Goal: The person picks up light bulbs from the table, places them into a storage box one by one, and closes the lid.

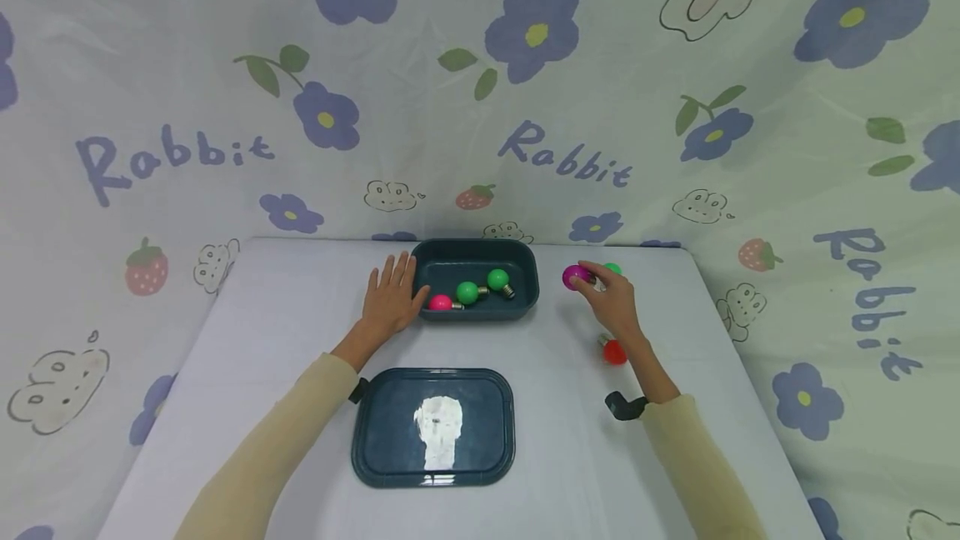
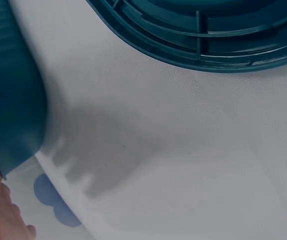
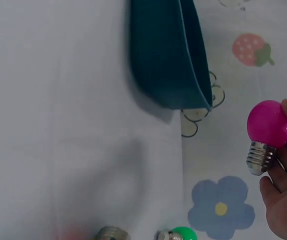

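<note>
My right hand pinches a magenta light bulb by its round part, above the table right of the dark teal bin. The bulb's metal screw base points downward in the right wrist view. Inside the bin lie two green bulbs and a pink bulb. With fingers straight and spread, my left hand rests against the bin's left side. A green bulb lies beyond my right hand, partly hidden by it. Close to my right wrist lies a red bulb.
A dark teal lid lies flat on the white table, nearer than the bin. Behind the table hangs a patterned cloth with flowers and rabbits. A black wrist camera sits beside the right sleeve.
</note>
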Demonstrator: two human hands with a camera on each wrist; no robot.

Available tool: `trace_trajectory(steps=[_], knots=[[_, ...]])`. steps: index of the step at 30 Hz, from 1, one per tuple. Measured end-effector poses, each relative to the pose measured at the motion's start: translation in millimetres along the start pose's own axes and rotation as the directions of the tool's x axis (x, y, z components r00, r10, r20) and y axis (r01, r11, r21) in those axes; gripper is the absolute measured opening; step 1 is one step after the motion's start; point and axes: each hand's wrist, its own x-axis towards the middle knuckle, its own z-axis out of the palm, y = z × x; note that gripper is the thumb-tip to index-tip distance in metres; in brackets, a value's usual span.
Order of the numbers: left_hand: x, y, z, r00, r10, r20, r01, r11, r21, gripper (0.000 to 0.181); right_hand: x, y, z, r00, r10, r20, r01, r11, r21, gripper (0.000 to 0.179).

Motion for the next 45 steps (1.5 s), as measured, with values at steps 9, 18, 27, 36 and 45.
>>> trace_trajectory(steps=[9,18,27,36,45], knots=[[0.6,-1.4,0.9,1.000,0.000,-0.006,0.000,1.000,0.021,0.074,17.1,-25,32,0.995,-0.089,0.033,0.087,0.994,0.070,0.042],[-0.5,-1.9,1.6,1.000,-0.007,-0.014,0.007,1.000,0.009,0.074,25.7,-52,68,0.980,-0.174,0.100,0.167,0.983,0.071,0.042],[-0.8,-2.8,2.5,1.000,-0.001,-0.010,0.001,1.000,0.015,0.074,35.2,-70,107,0.964,-0.200,0.172,0.201,0.979,0.013,0.042],[-0.9,-1.7,3.3,1.000,-0.001,-0.017,0.001,1.000,0.001,0.074,47.8,-79,136,0.938,-0.238,0.253,0.244,0.970,0.006,0.043],[-1.2,0.1,1.8,1.000,-0.002,-0.012,0.002,1.000,0.000,0.073,55.5,-77,160,0.914,-0.220,0.341,0.242,0.970,-0.023,0.044]])
